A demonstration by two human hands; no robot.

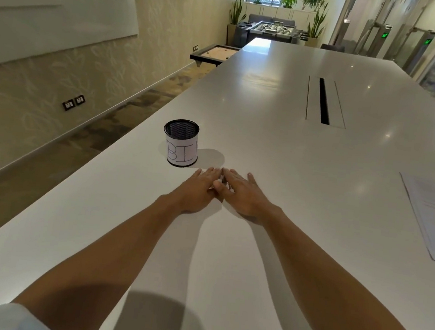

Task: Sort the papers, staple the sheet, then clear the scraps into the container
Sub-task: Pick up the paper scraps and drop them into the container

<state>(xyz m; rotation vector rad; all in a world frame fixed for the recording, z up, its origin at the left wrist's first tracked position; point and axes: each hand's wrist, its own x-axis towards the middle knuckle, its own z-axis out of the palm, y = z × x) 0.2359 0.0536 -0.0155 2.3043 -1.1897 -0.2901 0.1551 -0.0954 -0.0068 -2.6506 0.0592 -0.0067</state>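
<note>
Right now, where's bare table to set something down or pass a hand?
Bare stretch between the cable slot and the papers at the right edge. More bare table near the camera, on either side of the forearms. Far end beyond the slot is bare too. Crowded spot: left hand and right hand lie flat, touching, just in front of the mesh bin.

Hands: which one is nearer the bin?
The left hand. It lies flat on the table just below the mesh bin labelled BIN; the right hand lies beside it, farther from the bin.
</note>
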